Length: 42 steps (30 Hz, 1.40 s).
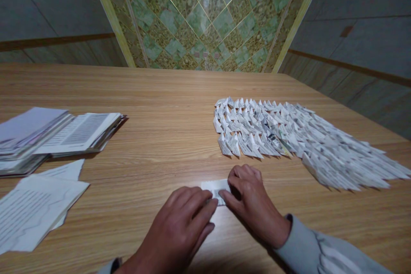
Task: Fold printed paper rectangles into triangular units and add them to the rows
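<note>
A small folded strip of printed paper (215, 188) lies on the wooden table (167, 137) close to me. My left hand (180, 227) rests on its left end, fingers pressed together and flat on it. My right hand (252, 205) covers its right end, fingers curled down and pinching the paper. Most of the strip is hidden under both hands. Just beyond it, several small folded paper pieces (289, 137) lie packed in rows, spreading out to the right.
A stack of printed booklets (61, 135) sits at the left edge. Loose printed sheets (35, 209) lie in front of that stack. The table's far edge meets a green tiled floor (205, 17).
</note>
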Tool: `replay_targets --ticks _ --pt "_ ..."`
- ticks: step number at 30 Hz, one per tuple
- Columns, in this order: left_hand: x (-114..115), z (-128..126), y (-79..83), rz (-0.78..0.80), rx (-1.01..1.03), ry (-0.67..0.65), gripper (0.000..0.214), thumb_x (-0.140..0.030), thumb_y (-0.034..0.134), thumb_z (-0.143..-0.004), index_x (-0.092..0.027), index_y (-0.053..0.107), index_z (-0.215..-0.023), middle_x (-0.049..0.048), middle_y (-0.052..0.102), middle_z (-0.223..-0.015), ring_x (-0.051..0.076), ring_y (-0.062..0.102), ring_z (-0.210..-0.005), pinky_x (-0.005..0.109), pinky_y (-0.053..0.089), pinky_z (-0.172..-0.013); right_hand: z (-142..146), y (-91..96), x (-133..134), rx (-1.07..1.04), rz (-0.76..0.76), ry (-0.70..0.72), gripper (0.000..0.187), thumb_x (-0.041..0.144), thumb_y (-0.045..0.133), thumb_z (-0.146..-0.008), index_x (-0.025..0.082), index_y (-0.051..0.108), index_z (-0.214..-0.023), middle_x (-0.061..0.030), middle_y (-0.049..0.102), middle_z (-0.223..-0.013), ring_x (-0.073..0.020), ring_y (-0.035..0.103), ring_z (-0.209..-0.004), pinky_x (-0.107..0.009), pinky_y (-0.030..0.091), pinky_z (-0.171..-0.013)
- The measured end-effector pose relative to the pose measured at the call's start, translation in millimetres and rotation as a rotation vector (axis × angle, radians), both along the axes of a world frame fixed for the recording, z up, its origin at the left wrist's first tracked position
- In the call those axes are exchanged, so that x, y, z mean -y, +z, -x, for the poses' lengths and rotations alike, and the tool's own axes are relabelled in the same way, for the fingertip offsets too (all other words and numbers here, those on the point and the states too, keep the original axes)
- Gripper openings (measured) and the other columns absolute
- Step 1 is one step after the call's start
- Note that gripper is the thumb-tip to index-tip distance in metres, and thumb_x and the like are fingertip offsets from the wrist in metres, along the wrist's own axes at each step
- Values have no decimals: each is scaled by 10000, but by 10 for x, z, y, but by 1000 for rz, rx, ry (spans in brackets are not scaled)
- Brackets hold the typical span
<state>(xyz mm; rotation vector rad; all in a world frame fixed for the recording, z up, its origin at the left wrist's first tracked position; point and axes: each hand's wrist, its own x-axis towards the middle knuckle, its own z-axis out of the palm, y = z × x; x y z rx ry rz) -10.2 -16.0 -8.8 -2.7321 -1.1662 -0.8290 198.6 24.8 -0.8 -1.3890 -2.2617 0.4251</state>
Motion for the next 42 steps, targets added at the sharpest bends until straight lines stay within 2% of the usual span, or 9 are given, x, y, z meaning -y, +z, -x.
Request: replay_targets --ticks 3,6,10,19,26,32,36,39,42 --pt "77 -33 -177 -54 -77 -25 367 -374 450 -1008 -145 567 -1271 105 694 -1244 269 612 -1103 440 408 -988 5 4 1 25 -2 -4 252 189 741 -844 171 552 -678 -8 567 -817 -205 501 -864 -364 310 -821" --pt "135 -23 -369 -9 -133 -11 563 -556 473 -957 -166 504 -1362 99 655 -1330 273 588 -1170 442 352 -1057 8 -3 9 50 -10 -6 238 194 734 -848 173 556 -692 -16 577 -832 -213 505 -875 -376 316 -844" --pt "163 1 -476 24 -163 -14 630 -593 498 -924 -177 473 -1397 98 634 -1360 269 566 -1201 443 278 -1108 4 -20 14 63 -10 8 225 221 730 -857 178 563 -714 -18 579 -842 -217 507 -888 -378 320 -854" --pt "174 4 -388 75 -199 2 617 -455 579 -886 -185 438 -1423 93 601 -1400 262 537 -1246 440 224 -1151 12 25 1 102 -11 18 190 217 718 -870 176 585 -739 -32 601 -874 -223 507 -894 -391 325 -869" --pt "199 10 -343 87 -230 54 689 -460 641 -839 -169 440 -1431 131 571 -1433 312 548 -1241 517 213 -1156 17 37 8 133 -24 28 181 215 711 -873 180 584 -749 -34 606 -886 -222 506 -890 -400 337 -884" --pt "152 110 -191 129 -236 34 727 -453 716 -822 -215 438 -1450 104 594 -1415 331 562 -1231 566 250 -1133 27 28 6 164 -25 9 166 228 720 -862 179 588 -775 -46 607 -906 -239 509 -912 -405 353 -889" --pt "130 213 -78 163 -265 30 713 -508 721 -810 -262 463 -1428 66 590 -1425 334 543 -1245 570 244 -1121 16 26 13 136 -8 -6 145 224 732 -848 185 598 -891 -48 609 -927 -255 510 -936 -405 361 -881" --pt "103 232 -16 195 -238 40 653 -564 680 -826 -268 499 -1379 45 594 -1420 330 542 -1219 575 196 -1123 6 43 17 80 -12 -4 222 192 734 -840 189 597 -1015 -49 618 -956 -254 511 -946 -411 357 -891" --pt "69 197 39 227 -185 36 585 -547 671 -840 -264 522 -1330 40 625 -1374 315 556 -1168 579 196 -1119 9 69 50 50 -103 56 204 150 679 -873 196 611 -1060 -57 627 -996 -245 504 -970 -427 335 -938"
